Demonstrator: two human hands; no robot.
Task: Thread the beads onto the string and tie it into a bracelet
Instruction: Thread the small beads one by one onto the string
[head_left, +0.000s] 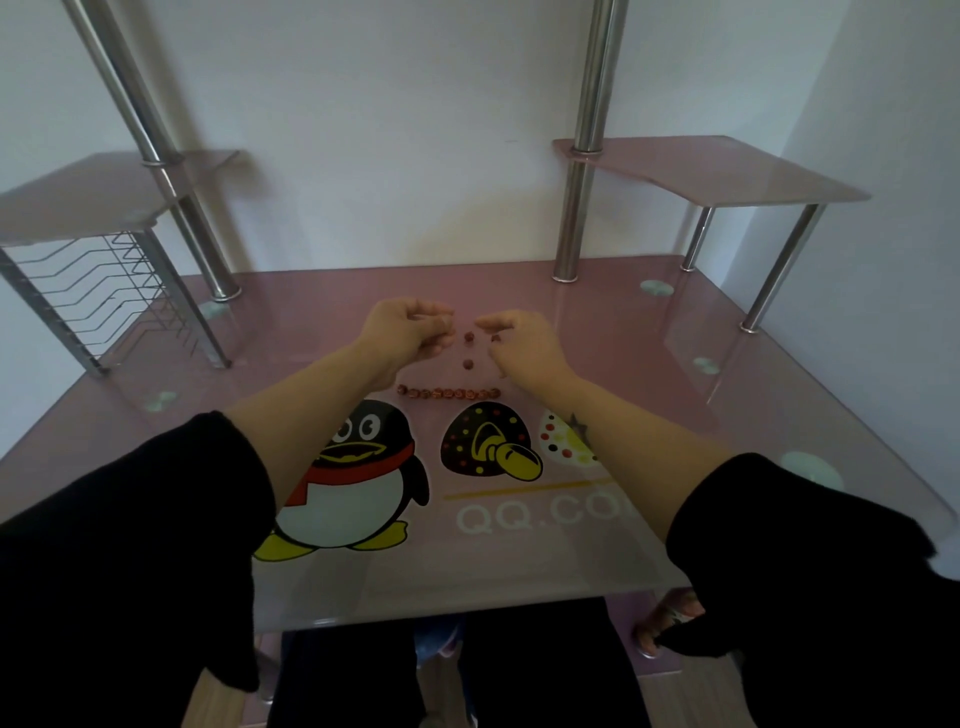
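A straight row of several dark red beads (449, 393) lies on the pink glass desk (649, 374), just above the printed pictures. Three loose red beads sit beyond it: one (469, 338) between my hands, one (468, 364) nearer the row, and one (496, 338) by my right fingertips. My left hand (410, 328) hovers left of them with its fingers curled towards the thumb. My right hand (524, 344) is to the right, thumb and forefinger pinched close together. The string is too thin to make out, so I cannot tell whether either hand holds anything.
Two chrome posts (574, 208) rise from the back of the desk and carry small pink side shelves (727, 171). A wire rack (104, 291) hangs under the left shelf. A penguin picture (353, 483) and lettering are printed on the desk's near half.
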